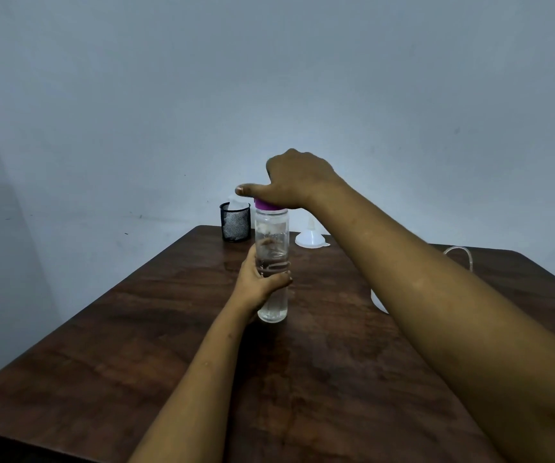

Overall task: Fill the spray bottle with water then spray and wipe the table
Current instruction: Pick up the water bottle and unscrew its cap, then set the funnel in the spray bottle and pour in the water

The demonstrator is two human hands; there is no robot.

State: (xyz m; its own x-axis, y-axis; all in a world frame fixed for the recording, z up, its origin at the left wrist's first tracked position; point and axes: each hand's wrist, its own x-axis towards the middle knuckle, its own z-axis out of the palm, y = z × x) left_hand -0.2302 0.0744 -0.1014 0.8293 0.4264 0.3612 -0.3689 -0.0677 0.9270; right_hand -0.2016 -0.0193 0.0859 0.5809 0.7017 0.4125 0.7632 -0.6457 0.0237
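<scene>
From my remote seat I take the water bottle (272, 238) as the dial's centre. The dark wooden table (136, 329) fills the lower view. At about ten o'clock, near the far edge, stands a black mesh cup (235, 225) with a pale white piece (236, 202) poking out of it, too small for me to name.

The left forearm comes up from six o'clock. The left hand (259, 279) is wrapped round the bottle's middle, with the thumb on the near face and the fingers curled behind it, clamped firmly on it. The clear bottle stands upright on the table near its middle, with water inside.

The right hand (298, 178) sits on top of the purple cap (264, 204), palm down. The thumb sticks out straight toward nine o'clock and the knuckles are arched. Its fingers drop behind the cap out of my sight, so I cannot tell whether they grip it. Its forearm runs in from four o'clock.

At one o'clock a white funnel (310, 237) rests mouth down. At four o'clock a white object (379, 302) peeks from under that forearm. At three o'clock lies a loop of clear tubing (460, 253).
</scene>
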